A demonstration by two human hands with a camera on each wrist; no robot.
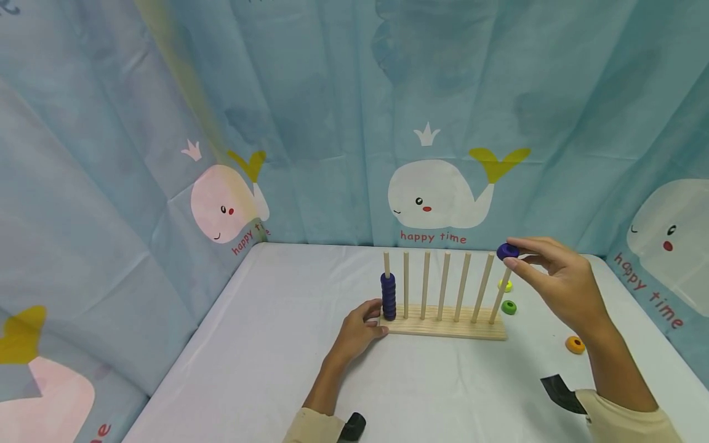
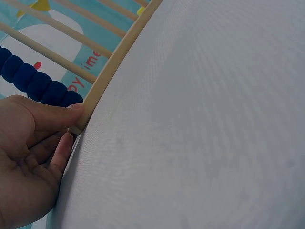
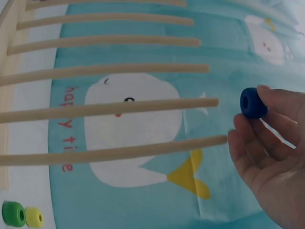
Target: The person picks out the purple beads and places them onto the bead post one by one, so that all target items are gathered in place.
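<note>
A wooden peg rack [image 1: 443,329] with a row of upright pegs stands on the table. Its leftmost peg carries a stack of dark blue beads [image 1: 389,297]. My left hand [image 1: 360,332] grips the left end of the base; the left wrist view shows the thumb against the edge of the base [image 2: 102,83]. Over at the rack's right end, my right hand [image 1: 559,283] pinches one dark blue bead [image 3: 252,103] between thumb and fingers. That bead is at peg-top height, its hole facing the pegs, apart from the peg tips in the right wrist view.
Right of the rack lie a yellow bead [image 1: 505,285], a green bead [image 1: 509,307] and an orange bead [image 1: 575,344] on the white tabletop [image 1: 249,357]. A blue curtain [image 1: 321,154] printed with whales hangs behind and at both sides.
</note>
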